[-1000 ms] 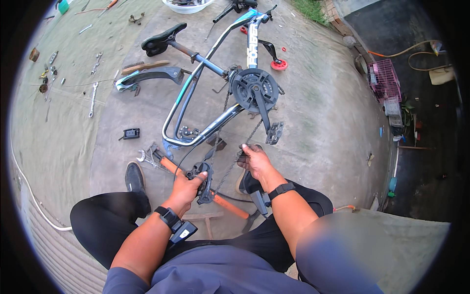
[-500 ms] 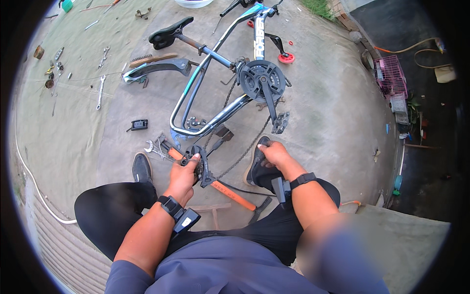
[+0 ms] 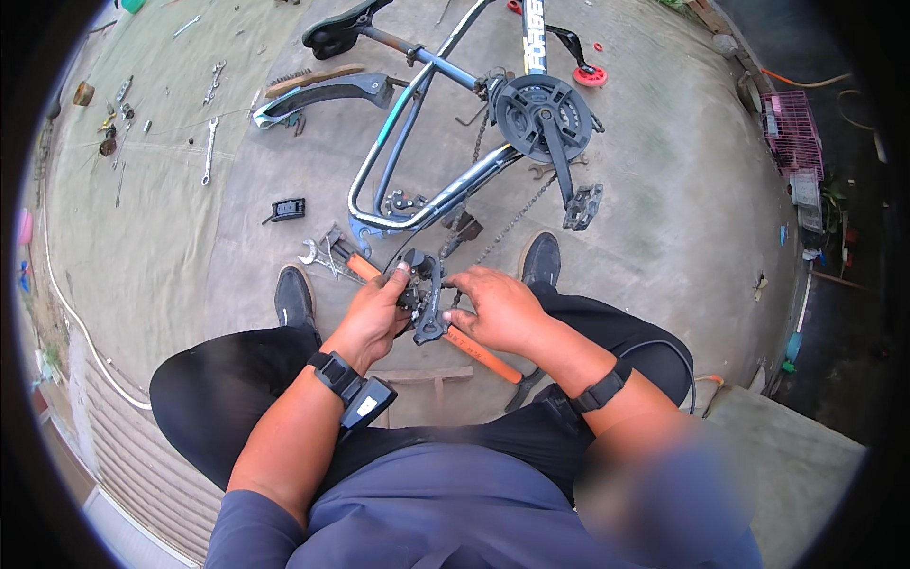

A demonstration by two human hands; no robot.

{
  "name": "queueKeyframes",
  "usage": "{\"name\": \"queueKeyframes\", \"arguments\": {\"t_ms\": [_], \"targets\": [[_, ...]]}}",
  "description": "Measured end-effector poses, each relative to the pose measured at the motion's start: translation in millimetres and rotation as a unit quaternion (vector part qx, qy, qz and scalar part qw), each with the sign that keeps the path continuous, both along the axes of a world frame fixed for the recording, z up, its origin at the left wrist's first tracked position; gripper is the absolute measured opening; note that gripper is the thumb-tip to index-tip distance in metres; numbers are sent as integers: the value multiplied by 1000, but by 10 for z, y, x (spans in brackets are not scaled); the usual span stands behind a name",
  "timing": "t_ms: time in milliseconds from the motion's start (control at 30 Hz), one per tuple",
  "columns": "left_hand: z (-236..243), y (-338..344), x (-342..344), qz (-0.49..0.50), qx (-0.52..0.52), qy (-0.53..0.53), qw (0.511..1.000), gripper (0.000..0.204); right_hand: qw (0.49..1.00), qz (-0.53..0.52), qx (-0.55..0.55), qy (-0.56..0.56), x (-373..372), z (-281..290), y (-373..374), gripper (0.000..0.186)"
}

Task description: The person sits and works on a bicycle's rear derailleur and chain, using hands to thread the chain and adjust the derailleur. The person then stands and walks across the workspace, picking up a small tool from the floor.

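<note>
My left hand [image 3: 372, 318] is closed around a black rear derailleur [image 3: 432, 308], its thumb on the upper part. My right hand [image 3: 498, 308] is at the derailleur's right side, fingers curled and thumb drawn in. Between them passes a bicycle chain [image 3: 519, 220], which they appear to pinch; the fingers hide part of it. The chain runs up toward the black crankset [image 3: 540, 119] on a blue and white bicycle frame [image 3: 462, 208], which lies on the ground ahead of me. Beneath both hands lies a long orange-handled tool [image 3: 483, 356].
Left of the frame are a saddle [image 3: 332, 33], a mudguard [image 3: 322, 99], a wooden brush [image 3: 318, 80] and a small black part [image 3: 286, 210]. Wrenches [image 3: 209, 152] and small parts lie farther left. A pink wire cage [image 3: 794, 131] stands at the far right.
My right hand has come left from over my shoe to the derailleur and chain. The left hand keeps its hold on the derailleur. The whole view has shifted, with the frame now higher and farther right.
</note>
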State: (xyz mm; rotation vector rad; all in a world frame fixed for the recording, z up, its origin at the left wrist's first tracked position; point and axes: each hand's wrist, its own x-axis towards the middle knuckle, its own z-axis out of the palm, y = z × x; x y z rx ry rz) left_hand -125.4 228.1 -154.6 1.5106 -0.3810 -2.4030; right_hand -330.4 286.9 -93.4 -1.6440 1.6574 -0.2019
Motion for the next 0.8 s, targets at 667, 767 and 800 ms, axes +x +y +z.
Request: {"name": "queueKeyframes", "arguments": {"t_ms": [667, 767, 800], "targets": [[13, -45, -179, -65, -23, 14, 998, 58, 981, 152, 120, 30, -142, -82, -1, 53], [44, -59, -169, -70, -30, 28, 997, 62, 985, 119, 128, -15, -152, -152, 41, 52], [68, -67, -164, -71, -34, 33, 996, 63, 984, 116, 134, -27, -167, -154, 39, 52]]}}
